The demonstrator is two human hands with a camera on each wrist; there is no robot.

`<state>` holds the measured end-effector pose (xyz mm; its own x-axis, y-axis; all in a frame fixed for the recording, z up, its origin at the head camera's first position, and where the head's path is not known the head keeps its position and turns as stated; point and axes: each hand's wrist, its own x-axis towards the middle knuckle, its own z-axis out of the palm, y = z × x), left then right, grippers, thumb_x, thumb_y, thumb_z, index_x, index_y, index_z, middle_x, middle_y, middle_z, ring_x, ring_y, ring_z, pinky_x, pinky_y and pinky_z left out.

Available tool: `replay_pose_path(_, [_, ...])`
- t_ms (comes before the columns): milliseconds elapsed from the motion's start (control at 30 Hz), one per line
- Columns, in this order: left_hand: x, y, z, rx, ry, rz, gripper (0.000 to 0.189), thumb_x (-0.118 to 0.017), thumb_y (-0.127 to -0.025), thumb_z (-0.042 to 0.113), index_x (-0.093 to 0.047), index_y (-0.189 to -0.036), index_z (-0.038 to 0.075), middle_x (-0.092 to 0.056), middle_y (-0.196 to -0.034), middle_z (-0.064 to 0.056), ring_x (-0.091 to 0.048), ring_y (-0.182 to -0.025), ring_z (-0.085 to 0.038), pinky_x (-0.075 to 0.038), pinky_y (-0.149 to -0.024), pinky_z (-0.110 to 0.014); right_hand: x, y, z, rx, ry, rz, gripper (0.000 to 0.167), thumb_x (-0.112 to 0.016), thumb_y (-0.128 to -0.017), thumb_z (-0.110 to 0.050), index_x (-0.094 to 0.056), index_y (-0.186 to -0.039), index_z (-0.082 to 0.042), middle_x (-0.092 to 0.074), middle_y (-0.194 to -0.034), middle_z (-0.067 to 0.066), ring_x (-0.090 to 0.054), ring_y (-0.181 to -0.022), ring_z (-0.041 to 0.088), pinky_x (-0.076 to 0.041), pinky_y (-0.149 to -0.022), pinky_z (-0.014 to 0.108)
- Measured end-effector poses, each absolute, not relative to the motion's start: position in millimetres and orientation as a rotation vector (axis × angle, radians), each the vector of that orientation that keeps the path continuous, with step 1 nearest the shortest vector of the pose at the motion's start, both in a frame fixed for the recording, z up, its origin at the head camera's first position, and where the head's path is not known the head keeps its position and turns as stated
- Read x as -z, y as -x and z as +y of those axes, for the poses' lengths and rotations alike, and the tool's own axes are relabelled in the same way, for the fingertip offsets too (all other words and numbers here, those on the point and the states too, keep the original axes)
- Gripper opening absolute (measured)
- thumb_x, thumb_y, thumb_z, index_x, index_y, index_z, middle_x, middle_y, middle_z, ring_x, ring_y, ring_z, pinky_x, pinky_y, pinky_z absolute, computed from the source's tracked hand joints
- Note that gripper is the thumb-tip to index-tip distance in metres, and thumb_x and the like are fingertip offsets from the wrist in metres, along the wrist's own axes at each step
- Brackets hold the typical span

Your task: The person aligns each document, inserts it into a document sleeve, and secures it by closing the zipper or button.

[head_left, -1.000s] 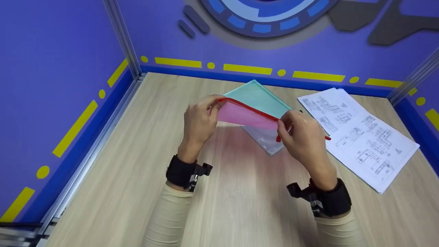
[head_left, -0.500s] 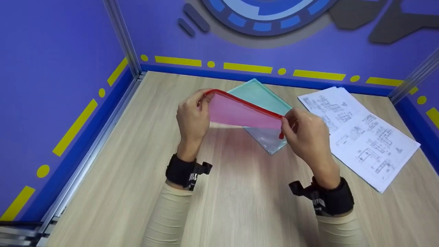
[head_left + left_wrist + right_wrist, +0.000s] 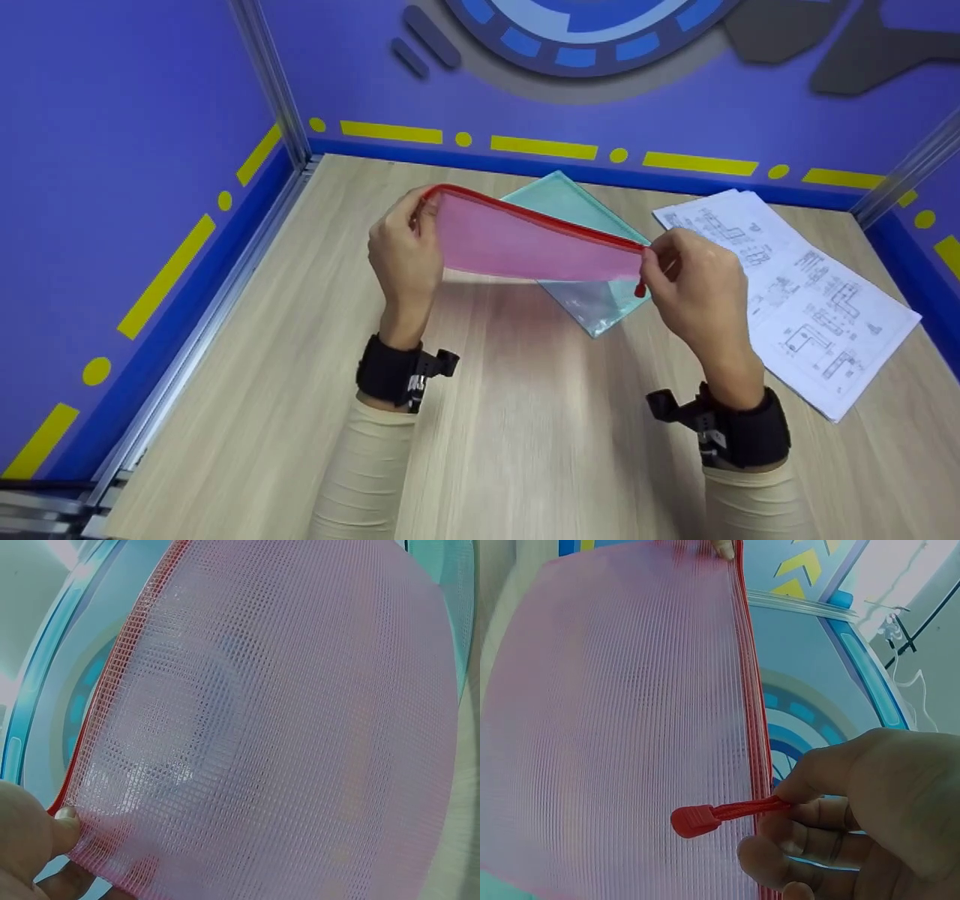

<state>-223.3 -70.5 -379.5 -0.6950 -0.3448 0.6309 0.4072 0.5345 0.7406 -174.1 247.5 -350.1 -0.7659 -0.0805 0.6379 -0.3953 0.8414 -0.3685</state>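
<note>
A pink, see-through mesh zipper pouch [image 3: 517, 236] is held up above the table, its red zipper [image 3: 540, 217] running along the top edge. My left hand [image 3: 405, 251] pinches the zipper edge at the left corner; the thumb [image 3: 66, 829] lies on the mesh in the left wrist view. At the other end, my right hand [image 3: 697, 289] pinches the zipper edge with thumb and fingers. A red zipper pull [image 3: 697, 820] dangles from between those fingers in the right wrist view. The slider itself is hidden by the fingers.
Behind and below the pouch lies a flat teal-edged pouch [image 3: 562, 196], partly covered from view. Printed sheets with technical drawings [image 3: 817, 319] lie on the wooden table [image 3: 517, 450] at the right. Blue panels [image 3: 525, 97] close off the back and sides.
My hands have moved apart, the left to the left and upward, the right to the right. Between them the pink pouch has spread out wider, showing more of its zipper edge.
</note>
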Motion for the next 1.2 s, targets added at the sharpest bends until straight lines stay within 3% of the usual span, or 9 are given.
replay_pose_path(267, [376.0, 222.7, -74.6, 1.226, 0.026, -1.960, 0.028, -0.065, -0.107, 0.027, -0.080, -0.119, 0.006, -0.079, -0.112, -0.008, -0.074, -0.101, -0.021, -0.059, -0.087, -0.040, 346.8, 175.6, 263.3, -0.636, -0.117, -2.361, 0.016, -0.070, -0.099, -0.015, -0.072, -0.090, -0.001, -0.073, -0.079, 0.013, -0.065, -0.063, 0.026, -0.030, -0.055, 0.012])
replay_pose_path(533, [373.6, 221.4, -68.7, 1.205, 0.062, -1.953, 0.029, -0.065, -0.106, 0.025, -0.079, -0.121, 0.004, -0.079, -0.113, -0.009, -0.076, -0.101, -0.021, -0.060, -0.088, -0.038, 345.3, 175.5, 274.3, -0.596, 0.065, -2.309, 0.024, -0.063, -0.102, -0.020, -0.070, -0.092, 0.001, -0.072, -0.082, 0.016, -0.064, -0.068, 0.030, -0.033, -0.058, 0.023])
replay_pose_path(700, [373.9, 221.4, -68.2, 1.185, 0.080, -1.923, 0.030, -0.066, -0.106, 0.025, -0.079, -0.120, 0.003, -0.079, -0.113, -0.010, -0.076, -0.100, -0.021, -0.060, -0.087, -0.038, 344.2, 177.6, 273.4, -0.621, 0.087, -2.260, 0.028, -0.061, -0.103, -0.022, -0.070, -0.094, 0.003, -0.072, -0.085, 0.018, -0.063, -0.068, 0.031, -0.033, -0.060, 0.023])
replay_pose_path(900, [373.0, 220.4, -67.7, 1.179, 0.148, -1.916, 0.028, -0.067, -0.106, 0.022, -0.079, -0.122, 0.001, -0.079, -0.113, -0.011, -0.076, -0.101, -0.021, -0.061, -0.087, -0.037, 347.4, 183.8, 265.6, -0.868, 0.026, -2.088, 0.027, -0.067, -0.102, -0.021, -0.066, -0.105, 0.006, -0.068, -0.085, 0.013, -0.062, -0.069, 0.014, -0.044, -0.068, 0.013])
replay_pose_path(1033, [371.5, 217.8, -62.1, 1.219, 0.249, -1.941, 0.028, -0.067, -0.106, 0.021, -0.078, -0.123, 0.002, -0.079, -0.112, -0.011, -0.076, -0.098, -0.019, -0.061, -0.086, -0.034, 348.6, 182.3, 253.5, -1.098, -0.112, -2.033, 0.030, -0.071, -0.102, -0.025, -0.067, -0.101, 0.005, -0.067, -0.078, 0.008, -0.063, -0.061, 0.008, -0.050, -0.061, 0.014])
replay_pose_path(1100, [371.2, 216.7, -58.6, 1.233, 0.307, -1.945, 0.027, -0.067, -0.106, 0.020, -0.078, -0.123, 0.002, -0.079, -0.112, -0.011, -0.077, -0.098, -0.018, -0.061, -0.086, -0.033, 348.9, 180.5, 248.5, -1.227, -0.197, -2.114, 0.037, -0.066, -0.107, -0.030, -0.070, -0.095, 0.005, -0.070, -0.074, 0.011, -0.065, -0.056, 0.012, -0.051, -0.055, 0.018])
replay_pose_path(1200, [371.1, 215.7, -54.4, 1.226, 0.414, -1.948, 0.026, -0.067, -0.105, 0.019, -0.079, -0.122, 0.003, -0.079, -0.112, -0.009, -0.076, -0.101, -0.017, -0.061, -0.087, -0.032, 349.3, 178.7, 245.5, -1.466, -0.285, -2.349, 0.059, -0.046, -0.114, -0.043, -0.074, -0.096, 0.005, -0.073, -0.074, 0.016, -0.070, -0.055, 0.023, -0.057, -0.053, 0.028])
